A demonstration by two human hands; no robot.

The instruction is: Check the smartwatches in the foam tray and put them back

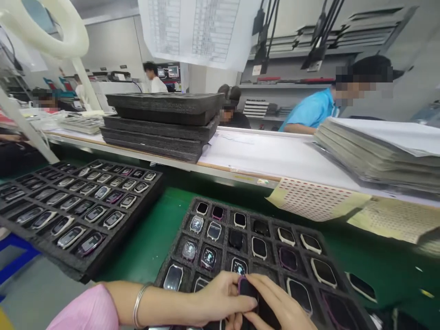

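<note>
My left hand (220, 295) reaches in from the left, a bangle on its wrist, with fingers and thumb closed on a smartwatch (246, 288) that has a purple rim and a dark screen. My right hand (278, 302) meets it from the other side, its fingers curled on the same watch. Both hands are over a black foam tray (225, 213) holding rows of watch faces in square pockets. Some screens in it are lit, such as a watch (239, 266) just beyond my hands. The lower part of the held watch is hidden by my fingers.
Another foam tray (134, 213) full of watches lies at left on the green bench (154, 229). Stacked black foam trays (161, 123) and a grey stack of trays (374, 151) stand on the white shelf (261, 146). One loose watch face (361, 286) lies at right. Several people work beyond.
</note>
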